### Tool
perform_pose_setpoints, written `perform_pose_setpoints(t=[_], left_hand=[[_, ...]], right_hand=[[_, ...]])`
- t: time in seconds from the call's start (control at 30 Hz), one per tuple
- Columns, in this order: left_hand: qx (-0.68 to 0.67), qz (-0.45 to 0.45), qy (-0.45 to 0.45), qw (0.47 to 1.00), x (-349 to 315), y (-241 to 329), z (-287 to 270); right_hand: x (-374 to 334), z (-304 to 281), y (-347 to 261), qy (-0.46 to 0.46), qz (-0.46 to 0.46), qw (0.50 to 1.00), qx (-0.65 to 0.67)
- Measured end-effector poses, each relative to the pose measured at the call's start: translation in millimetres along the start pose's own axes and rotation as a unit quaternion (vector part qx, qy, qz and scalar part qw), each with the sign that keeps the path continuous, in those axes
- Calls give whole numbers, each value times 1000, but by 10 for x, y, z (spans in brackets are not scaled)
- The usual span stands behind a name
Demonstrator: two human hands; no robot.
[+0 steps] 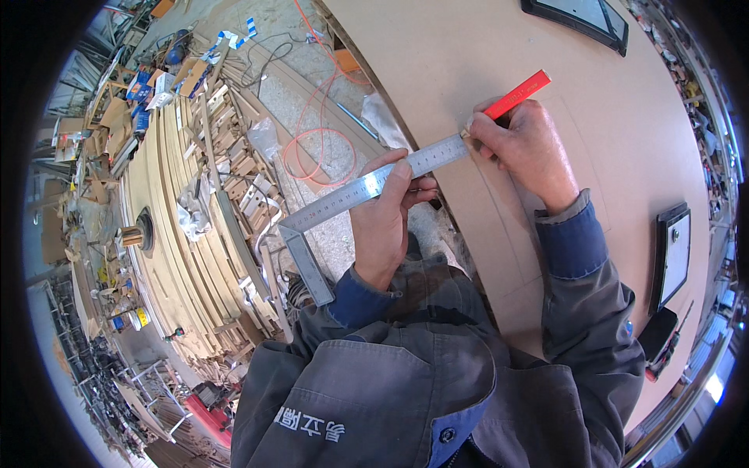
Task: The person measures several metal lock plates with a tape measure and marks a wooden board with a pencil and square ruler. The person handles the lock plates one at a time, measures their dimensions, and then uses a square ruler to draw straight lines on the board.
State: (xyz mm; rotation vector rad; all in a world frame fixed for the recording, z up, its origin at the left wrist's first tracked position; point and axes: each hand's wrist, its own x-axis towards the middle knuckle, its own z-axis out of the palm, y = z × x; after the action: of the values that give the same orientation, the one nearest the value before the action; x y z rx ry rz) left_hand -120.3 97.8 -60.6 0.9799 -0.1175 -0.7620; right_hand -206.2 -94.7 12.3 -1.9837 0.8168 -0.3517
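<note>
My left hand [385, 210] is closed around the blade of a metal try square [331, 206], thumb on top and fingers beneath, beside the board's edge. The blade's graduated end lies over a large brown board [460, 70], while its thick stock hangs off to the lower left, over the floor. Pinched in my right hand [524, 144] is a flat red carpenter's pencil [519, 92]. Its tip meets the board at the end of the blade. Thin pencil lines run across the board's surface near my right forearm.
Two dark-framed panels [672, 253] lie on the board, near a black case [658, 335] at the right. Long wood strips [175, 234] are stacked on the left. An orange hose [312, 132] coils on the floor between the stack and the board, among offcuts and cartons.
</note>
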Motion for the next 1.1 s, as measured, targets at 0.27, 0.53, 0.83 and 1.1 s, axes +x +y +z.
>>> perform_pose_setpoints(t=[0.27,0.53,0.83,1.1], left_hand=[[2,4,5,1000,4,-10,-9],[-2,4,3,1000,-11,-11,-3],[8,15,6,1000,0,-14,5],[15,22,3,1000,-11,-22,2]], right_hand=[[15,0,17,3,-6,1000,-10],[13,4,31,-9,3,1000,19],[22,0,31,-20,-29,999,-7],[-37,-5,22,-19,-15,1000,5]])
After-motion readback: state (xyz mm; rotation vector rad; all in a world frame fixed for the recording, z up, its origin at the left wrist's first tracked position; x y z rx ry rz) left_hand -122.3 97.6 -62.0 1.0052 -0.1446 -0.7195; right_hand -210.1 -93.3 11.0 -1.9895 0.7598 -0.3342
